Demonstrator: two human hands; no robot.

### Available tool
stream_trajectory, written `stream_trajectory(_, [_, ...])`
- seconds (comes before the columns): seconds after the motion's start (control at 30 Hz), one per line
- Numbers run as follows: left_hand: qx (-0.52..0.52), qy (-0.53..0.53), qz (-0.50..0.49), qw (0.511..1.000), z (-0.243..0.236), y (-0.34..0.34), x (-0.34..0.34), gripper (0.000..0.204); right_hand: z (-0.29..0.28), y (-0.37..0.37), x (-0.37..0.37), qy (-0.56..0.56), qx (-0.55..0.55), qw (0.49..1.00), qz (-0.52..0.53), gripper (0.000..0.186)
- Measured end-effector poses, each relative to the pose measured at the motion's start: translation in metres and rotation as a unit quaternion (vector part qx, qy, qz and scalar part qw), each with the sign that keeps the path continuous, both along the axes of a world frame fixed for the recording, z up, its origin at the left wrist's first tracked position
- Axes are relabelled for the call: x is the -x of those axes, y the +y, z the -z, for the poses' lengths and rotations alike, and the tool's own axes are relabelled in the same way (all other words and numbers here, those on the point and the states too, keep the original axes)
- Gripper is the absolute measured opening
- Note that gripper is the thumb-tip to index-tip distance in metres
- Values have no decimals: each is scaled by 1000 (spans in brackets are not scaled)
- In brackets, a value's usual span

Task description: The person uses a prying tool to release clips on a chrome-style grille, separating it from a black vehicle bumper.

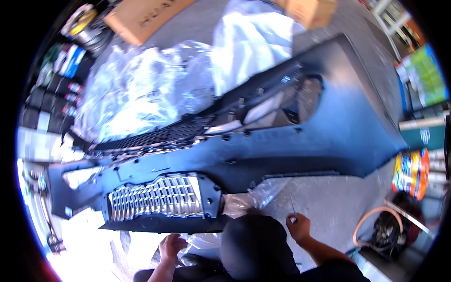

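Note:
A large black car bumper cover (329, 136) lies across the middle, its right end raised and slanting up and away. A silvery slatted grille (155, 198) sits in its near left part. Just off the near edge, below the grille, is my left hand (171, 247), fingers loosely bent and apart, holding nothing that shows. My right hand (299, 227) is closed in a pinch on a thin, slim-shafted tool (291, 203), whose exact kind is too blurred to tell. Between my hands a dark rounded shape (256, 244) covers part of the view.
Crumpled clear plastic wrap (145, 89) and a white sheet (253, 44) lie beyond the bumper. Cardboard boxes (141, 19) stand at the back. On the right are an orange and yellow bag (410, 174) and a looped hose (364, 223). Dark boxes (47, 103) line the left.

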State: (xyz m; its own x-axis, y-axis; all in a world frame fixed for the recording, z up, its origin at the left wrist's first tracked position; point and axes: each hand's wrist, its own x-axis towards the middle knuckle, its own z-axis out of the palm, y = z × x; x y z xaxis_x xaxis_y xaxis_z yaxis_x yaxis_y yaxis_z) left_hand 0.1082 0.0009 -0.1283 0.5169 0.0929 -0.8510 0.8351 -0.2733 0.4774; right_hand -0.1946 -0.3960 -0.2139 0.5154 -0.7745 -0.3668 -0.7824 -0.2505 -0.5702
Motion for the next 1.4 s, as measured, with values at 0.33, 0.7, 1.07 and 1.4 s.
stream_trajectory(0.33, [463,97,-64,879,-48,-170,-36,50,-195,-40,-242,-214,-11,920,-329,11])
stream_trajectory(0.7, [525,83,-164,831,4,-171,-24,38,-181,48,-317,-137,34,730,-669,13])
stream_trajectory(1.07, [577,197,-189,770,17,-162,-24,24,-172,73,-325,-45,64,806,-586,51])
stream_trajectory(1.4, [495,150,-291,805,48,-148,-37,20,-200,57,-324,155,30,802,-576,35])
